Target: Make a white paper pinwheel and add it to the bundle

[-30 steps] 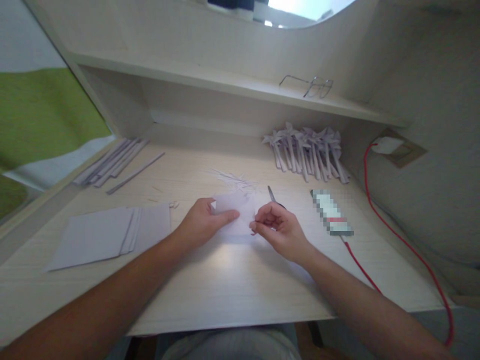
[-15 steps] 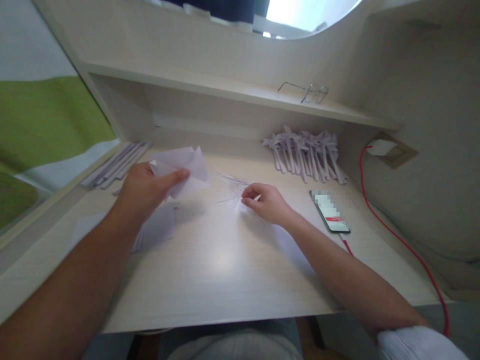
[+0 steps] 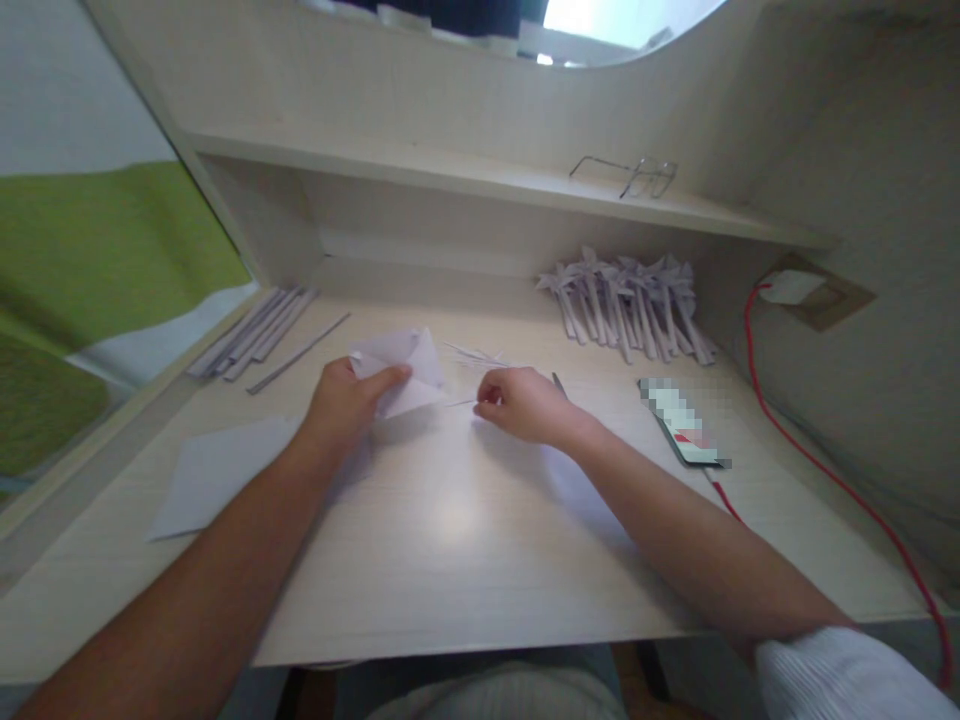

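My left hand [image 3: 341, 405] has thumb and fingers pinched shut on a folded paper [image 3: 401, 365], lifted a little off the desk [image 3: 450, 540] and fanning up and to the right from the grip. My right hand [image 3: 525, 405] lies just right of it, fingers curled closed on what looks like a thin sliver [image 3: 459, 402] that points left toward the paper; I cannot tell how firmly it is held. The sliver's long axis runs roughly level, its free tip close to the paper's lower right corner but apart from it, so the right hand is the nearer one to the gap. Just behind the right hand a dark scissor tip [image 3: 559, 384] shows, and paper scraps [image 3: 476, 355] lie toward the back. Outward, flat sheets [image 3: 217, 470] sit near the desk's left edge, long strips [image 3: 259, 325] at the back left corner, a heap of pinwheels [image 3: 626, 305] at the back right, a phone [image 3: 686, 425] with a red cable [image 3: 840, 490] along the right edge, and glasses [image 3: 637, 175] up on the shelf [image 3: 450, 170]
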Demonstrator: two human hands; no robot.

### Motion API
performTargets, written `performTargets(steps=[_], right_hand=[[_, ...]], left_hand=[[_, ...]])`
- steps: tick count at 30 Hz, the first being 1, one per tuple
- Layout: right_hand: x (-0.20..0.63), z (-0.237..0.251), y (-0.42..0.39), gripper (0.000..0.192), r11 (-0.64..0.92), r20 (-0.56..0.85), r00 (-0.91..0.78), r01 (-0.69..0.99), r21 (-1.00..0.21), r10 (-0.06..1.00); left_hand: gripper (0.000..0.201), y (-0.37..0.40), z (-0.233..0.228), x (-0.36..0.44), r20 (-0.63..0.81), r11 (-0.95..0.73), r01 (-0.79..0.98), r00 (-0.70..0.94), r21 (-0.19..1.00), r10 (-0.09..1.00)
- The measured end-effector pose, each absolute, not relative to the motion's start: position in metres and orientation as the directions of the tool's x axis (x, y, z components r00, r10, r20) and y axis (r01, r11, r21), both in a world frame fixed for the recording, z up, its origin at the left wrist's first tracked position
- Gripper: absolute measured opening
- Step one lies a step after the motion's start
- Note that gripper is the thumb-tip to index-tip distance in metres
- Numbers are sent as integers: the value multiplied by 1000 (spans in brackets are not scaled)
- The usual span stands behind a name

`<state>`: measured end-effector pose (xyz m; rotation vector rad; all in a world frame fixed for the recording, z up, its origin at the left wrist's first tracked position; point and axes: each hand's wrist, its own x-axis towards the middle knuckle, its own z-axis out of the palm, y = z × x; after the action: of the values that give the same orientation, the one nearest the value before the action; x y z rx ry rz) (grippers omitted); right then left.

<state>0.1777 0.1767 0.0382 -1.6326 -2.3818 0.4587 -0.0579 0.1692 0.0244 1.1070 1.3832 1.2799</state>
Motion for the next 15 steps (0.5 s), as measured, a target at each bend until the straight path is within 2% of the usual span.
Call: performTargets(steps=[3,6,10,15], right_hand=[[229,38,161,15,146,-15,-157,944,-296,987],[266,36,148,25,-9,-64,-6,972,-234,998],[283,30,143,29,-146,-179,109,967,-207,978],[293,26,145,21,-217,-228,156,937,-273,961]], left_hand=[[30,164,17,-44,-52,71,214,-96,974,994],[24,157,20,-33,-62,60,293,-4,954,998],[24,151,21,-26,-83,64,254,66,965,994],[31,149,24,-13,-131,115,149,107,982,985]])
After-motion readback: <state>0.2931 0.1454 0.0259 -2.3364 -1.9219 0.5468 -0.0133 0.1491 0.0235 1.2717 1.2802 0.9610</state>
